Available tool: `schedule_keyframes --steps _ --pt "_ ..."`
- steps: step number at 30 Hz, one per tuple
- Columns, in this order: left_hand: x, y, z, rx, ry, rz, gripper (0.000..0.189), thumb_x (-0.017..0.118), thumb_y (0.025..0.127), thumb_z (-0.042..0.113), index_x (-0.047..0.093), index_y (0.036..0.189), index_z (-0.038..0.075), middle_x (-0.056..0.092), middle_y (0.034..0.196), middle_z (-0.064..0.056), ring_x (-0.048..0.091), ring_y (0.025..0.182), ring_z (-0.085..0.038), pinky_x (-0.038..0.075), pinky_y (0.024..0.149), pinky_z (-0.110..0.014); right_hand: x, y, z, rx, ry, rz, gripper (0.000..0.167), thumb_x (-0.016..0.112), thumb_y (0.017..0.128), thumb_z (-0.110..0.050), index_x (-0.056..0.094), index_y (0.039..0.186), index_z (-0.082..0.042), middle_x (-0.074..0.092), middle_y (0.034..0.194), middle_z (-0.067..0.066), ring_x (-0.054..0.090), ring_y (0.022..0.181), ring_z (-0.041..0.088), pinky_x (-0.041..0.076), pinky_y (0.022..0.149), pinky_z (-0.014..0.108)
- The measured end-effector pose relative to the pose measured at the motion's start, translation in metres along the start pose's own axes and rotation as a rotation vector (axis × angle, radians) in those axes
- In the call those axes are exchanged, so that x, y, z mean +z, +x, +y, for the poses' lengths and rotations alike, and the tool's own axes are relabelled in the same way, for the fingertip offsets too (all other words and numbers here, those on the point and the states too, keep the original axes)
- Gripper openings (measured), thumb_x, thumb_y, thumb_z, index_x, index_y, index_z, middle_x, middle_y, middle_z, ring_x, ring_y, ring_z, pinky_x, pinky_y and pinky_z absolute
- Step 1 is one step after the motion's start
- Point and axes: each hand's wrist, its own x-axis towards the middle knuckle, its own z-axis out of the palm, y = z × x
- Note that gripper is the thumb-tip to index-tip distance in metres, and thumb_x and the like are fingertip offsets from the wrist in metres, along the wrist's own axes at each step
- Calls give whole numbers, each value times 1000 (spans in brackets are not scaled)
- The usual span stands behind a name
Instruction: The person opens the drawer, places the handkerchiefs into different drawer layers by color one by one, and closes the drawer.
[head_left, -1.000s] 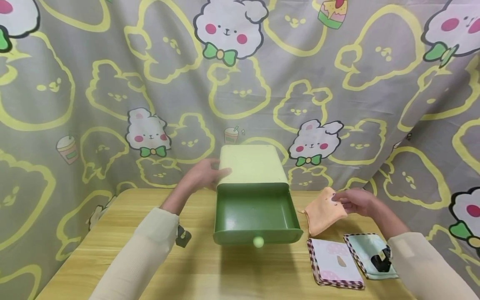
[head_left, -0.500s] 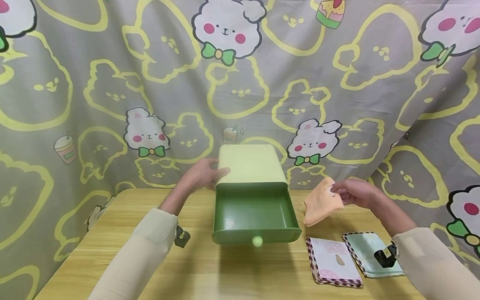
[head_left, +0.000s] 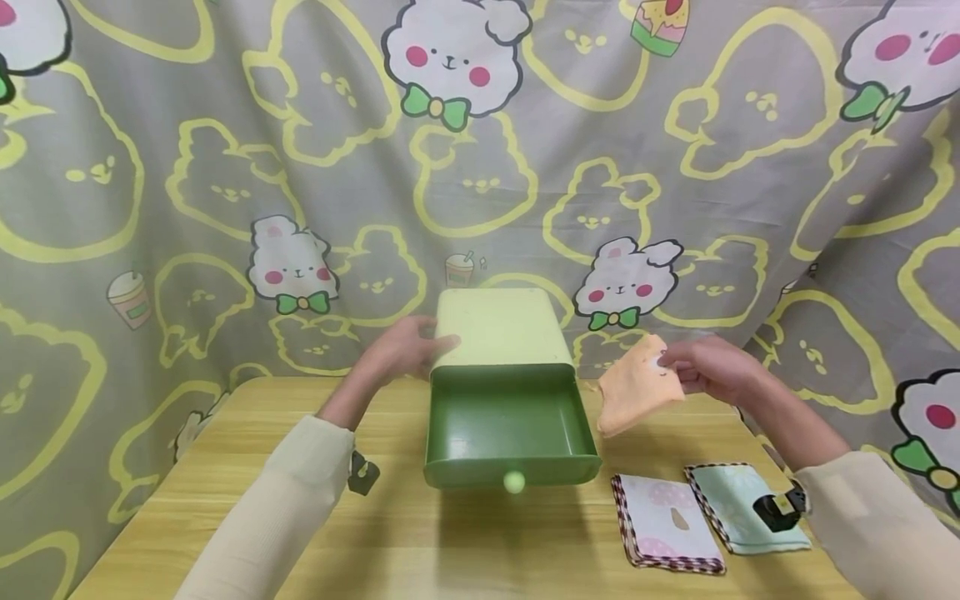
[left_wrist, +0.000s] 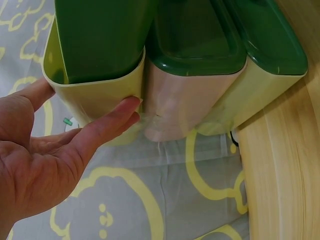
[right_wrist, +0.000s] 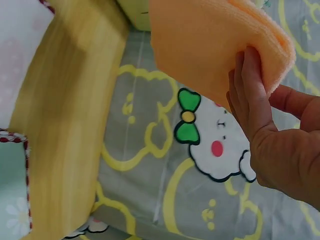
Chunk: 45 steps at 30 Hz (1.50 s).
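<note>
A small drawer unit with a pale yellow-green top [head_left: 502, 333] stands on the table, its dark green upper drawer [head_left: 513, 417] pulled out with nothing inside. My left hand [head_left: 405, 348] rests at its upper left edge, thumb over the top. In the left wrist view, straight fingers [left_wrist: 107, 122] lie along the unit's side wall [left_wrist: 100, 97]. My right hand [head_left: 708, 367] pinches a folded orange towel [head_left: 637, 387] with a small face on it, raised above the table just right of the drawer. The towel [right_wrist: 210, 45] hangs from thumb and fingers in the right wrist view.
Two folded cloths, one white and pink [head_left: 667, 525] and one mint green [head_left: 742, 500], both with checked edges, lie at the table's right. Two lower closed drawers [left_wrist: 200, 45] show below the upper one. A patterned curtain [head_left: 360, 167] hangs right behind the table.
My right hand has lifted the orange towel upward and slightly left, closer to the drawer's side. My left hand has stayed on the drawer unit.
</note>
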Motion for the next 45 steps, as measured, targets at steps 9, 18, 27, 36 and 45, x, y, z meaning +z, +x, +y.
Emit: schedule_keyframes --steps 9,18,27,36,45 --pt "0 0 0 -4 -5 2 81 68 95 49 35 157 6 59 140 -21 73 84 -24 61 83 -40 13 -15 -30 -42 -56 26 16 56 102 -18 57 94 -3 44 67 -4 55 68 11 53 67 26" --pt "0 -2 0 -4 -9 3 81 67 96 49 35 157 6 57 142 -22 73 85 -25 61 85 -43 19 -35 -63 -94 -123 54 40 57 103 -20 52 126 12 54 81 -2 54 73 9 53 71 25" --pt "0 -1 1 -12 -17 -3 79 67 96 47 36 156 7 57 142 -22 72 88 -27 61 86 -46 21 -54 -87 -120 -130 53 52 59 103 -27 46 139 7 63 101 -2 68 84 11 58 81 25" --pt "0 -2 2 -11 -3 -2 79 67 96 49 36 156 7 60 137 -21 73 88 -26 60 88 -46 28 -64 -102 -151 -80 -18 46 57 105 -24 45 139 4 60 88 -2 64 77 13 58 73 30" --pt "0 -2 3 -18 2 -3 82 67 96 49 33 158 7 61 132 -22 72 86 -27 61 85 -44 40 -69 -113 -170 -45 -41 40 62 102 -20 48 131 3 65 87 -2 64 70 11 59 68 30"
